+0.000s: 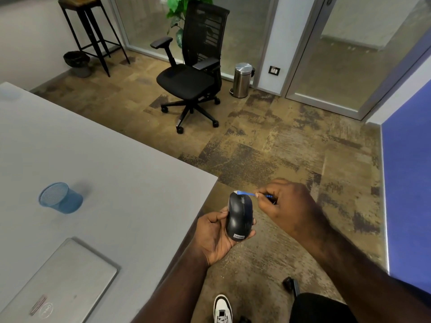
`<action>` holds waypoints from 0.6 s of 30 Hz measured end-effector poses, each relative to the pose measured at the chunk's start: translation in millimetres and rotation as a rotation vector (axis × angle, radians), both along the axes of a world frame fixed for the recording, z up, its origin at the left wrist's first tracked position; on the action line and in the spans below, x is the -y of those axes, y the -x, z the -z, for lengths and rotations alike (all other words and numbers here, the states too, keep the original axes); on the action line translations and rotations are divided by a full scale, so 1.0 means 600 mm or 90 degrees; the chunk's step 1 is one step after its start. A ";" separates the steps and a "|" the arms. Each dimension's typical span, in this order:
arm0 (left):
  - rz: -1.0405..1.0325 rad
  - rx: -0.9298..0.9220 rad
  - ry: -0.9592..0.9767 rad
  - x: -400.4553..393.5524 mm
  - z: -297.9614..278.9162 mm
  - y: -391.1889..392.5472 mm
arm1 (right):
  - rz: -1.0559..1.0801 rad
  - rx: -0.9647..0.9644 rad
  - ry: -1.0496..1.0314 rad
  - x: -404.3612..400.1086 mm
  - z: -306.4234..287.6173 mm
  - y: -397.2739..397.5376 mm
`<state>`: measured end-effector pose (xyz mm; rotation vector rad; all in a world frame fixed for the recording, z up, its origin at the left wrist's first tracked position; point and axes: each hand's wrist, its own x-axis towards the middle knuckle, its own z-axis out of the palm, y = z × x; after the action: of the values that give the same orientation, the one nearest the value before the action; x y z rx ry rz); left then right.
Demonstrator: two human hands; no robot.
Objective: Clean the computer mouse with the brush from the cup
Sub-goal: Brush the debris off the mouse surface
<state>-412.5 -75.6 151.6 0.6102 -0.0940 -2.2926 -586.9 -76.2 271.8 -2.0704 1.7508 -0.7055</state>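
A black computer mouse (pixel 239 217) rests in my left hand (pixel 213 235), held off the table's right edge above the carpet, buttons facing up. My right hand (pixel 285 202) pinches a thin blue brush (pixel 246 194) by its handle. The brush's white tip touches the front end of the mouse. A blue mesh cup (pixel 61 198) stands on the grey table (pixel 112 173) to the left, with nothing visible inside it.
A closed silver laptop (pixel 58 285) lies at the table's near left. A black office chair (pixel 193 73), a steel pedal bin (pixel 242 80) and a tall stool (pixel 91 31) stand on the carpet beyond. My white shoe (pixel 222 308) shows below.
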 end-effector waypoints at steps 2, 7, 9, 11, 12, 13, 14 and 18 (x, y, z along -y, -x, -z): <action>0.003 0.008 0.010 0.000 0.003 0.001 | -0.021 0.016 -0.018 -0.005 0.000 -0.005; 0.002 0.039 0.023 -0.001 0.008 -0.001 | 0.017 0.041 0.022 0.003 -0.009 -0.003; 0.005 0.051 0.031 -0.001 0.003 0.000 | 0.026 0.005 0.025 0.008 -0.009 -0.002; 0.008 0.061 0.046 -0.001 -0.003 0.002 | 0.008 -0.015 0.003 0.006 -0.008 -0.004; 0.007 0.067 0.050 -0.001 -0.006 0.003 | -0.008 -0.014 -0.011 0.003 -0.008 -0.004; 0.002 0.071 0.047 -0.002 -0.008 0.003 | -0.024 -0.006 -0.021 0.000 -0.008 -0.005; -0.004 0.076 0.043 -0.001 -0.009 0.002 | -0.033 0.009 -0.026 -0.003 -0.009 -0.005; -0.012 0.096 0.038 0.000 -0.015 0.004 | -0.009 0.026 0.009 0.001 -0.015 0.000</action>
<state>-414.9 -75.9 160.5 0.7491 -0.2284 -2.2152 -586.9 -76.9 280.9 -2.0610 1.7121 -0.7521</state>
